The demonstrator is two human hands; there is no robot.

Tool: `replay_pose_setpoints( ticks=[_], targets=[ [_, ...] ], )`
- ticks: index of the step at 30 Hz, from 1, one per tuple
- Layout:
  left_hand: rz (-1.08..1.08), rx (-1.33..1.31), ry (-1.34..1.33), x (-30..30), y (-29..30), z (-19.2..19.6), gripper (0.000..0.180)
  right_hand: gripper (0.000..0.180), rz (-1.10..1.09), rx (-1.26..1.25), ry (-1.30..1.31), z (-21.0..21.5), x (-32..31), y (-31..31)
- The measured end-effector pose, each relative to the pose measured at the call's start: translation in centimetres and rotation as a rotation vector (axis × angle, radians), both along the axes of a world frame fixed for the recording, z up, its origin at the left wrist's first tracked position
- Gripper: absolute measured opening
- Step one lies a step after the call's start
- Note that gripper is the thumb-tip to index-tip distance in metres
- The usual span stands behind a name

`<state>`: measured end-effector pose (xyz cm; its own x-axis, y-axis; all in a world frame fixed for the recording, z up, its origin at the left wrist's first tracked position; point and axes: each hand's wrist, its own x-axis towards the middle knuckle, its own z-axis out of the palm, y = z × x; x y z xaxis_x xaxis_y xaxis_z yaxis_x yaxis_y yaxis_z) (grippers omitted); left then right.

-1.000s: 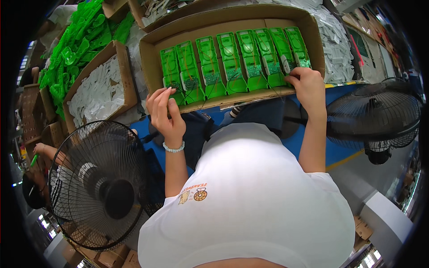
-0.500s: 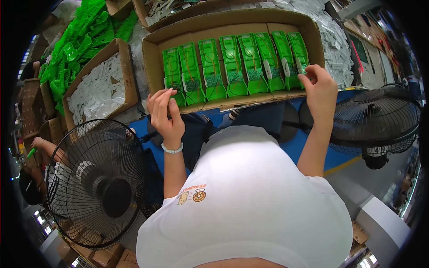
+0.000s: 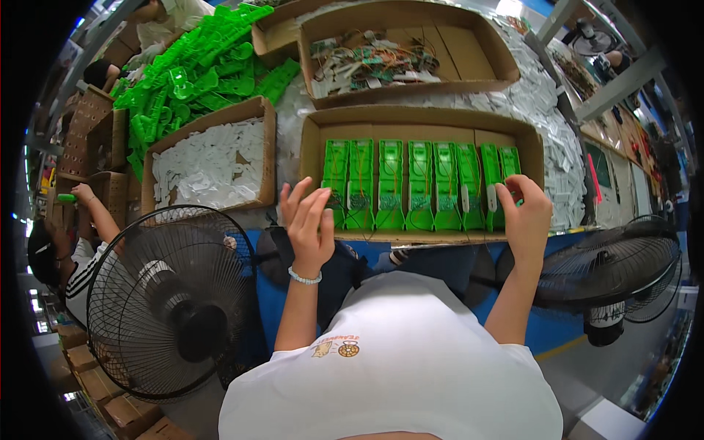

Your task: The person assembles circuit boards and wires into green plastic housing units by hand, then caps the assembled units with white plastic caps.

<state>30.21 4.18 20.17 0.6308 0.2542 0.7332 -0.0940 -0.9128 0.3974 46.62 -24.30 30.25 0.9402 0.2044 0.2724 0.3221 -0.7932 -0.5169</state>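
Observation:
Several green plastic casings (image 3: 420, 176) stand side by side in a row in a long cardboard box (image 3: 433, 117). Each visible casing carries thin wires and, near its lower end, a small green circuit board (image 3: 359, 199). White strips lie on some casings toward the right. My left hand (image 3: 310, 231), with a beaded bracelet on its wrist, hovers at the box's near left corner, its fingers apart and holding nothing. At the other end, my right hand (image 3: 529, 216) has thumb and fingers bent around the lower end of the rightmost casing, partly hiding it.
Beyond is another cardboard box (image 3: 411, 92) with circuit boards and wires. To the left are a box of white plastic pieces (image 3: 209, 165) and a heap of green parts (image 3: 191, 81). Black fans stand left (image 3: 176, 308) and right (image 3: 612, 271). A co-worker's arm (image 3: 99, 213) shows far left.
The view has tilted up, so the row sits lower and the far box of circuit boards shows more. My left hand's fingers have spread. My right hand stays at the rightmost casing.

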Motion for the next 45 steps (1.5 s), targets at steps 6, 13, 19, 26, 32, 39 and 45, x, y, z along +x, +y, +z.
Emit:
replay_pose_setpoints(
  ticks=[6,13,19,26,32,39,45],
  targets=[
    [-0.058,-0.08,-0.009,0.1,0.9,-1.1,0.027,0.014,0.442,0.19,-0.141,4.3,3.0,8.8],
    [-0.051,-0.162,-0.103,0.8,0.5,-0.9,0.021,0.014,0.432,0.183,-0.303,6.3,15.7,16.1],
    [-0.04,-0.232,-0.15,1.1,0.3,-0.9,0.02,0.023,0.348,0.123,-0.185,2.2,28.1,18.5],
    [0.002,-0.255,-0.155,0.7,0.3,-1.3,0.016,0.022,0.5,0.033,-0.14,0.7,28.3,25.8],
    [0.026,-0.284,-0.172,0.5,0.2,-1.0,0.013,0.04,0.295,-0.187,0.089,-2.6,30.1,30.8],
    [0.028,-0.307,-0.194,1.1,-0.1,-1.2,0.015,0.038,0.256,0.134,0.072,-3.5,32.1,30.3],
    [0.041,-0.322,-0.2,0.9,-0.1,-1.5,0.015,0.019,0.606,0.646,-0.027,2.1,28.4,29.2]
  ],
)
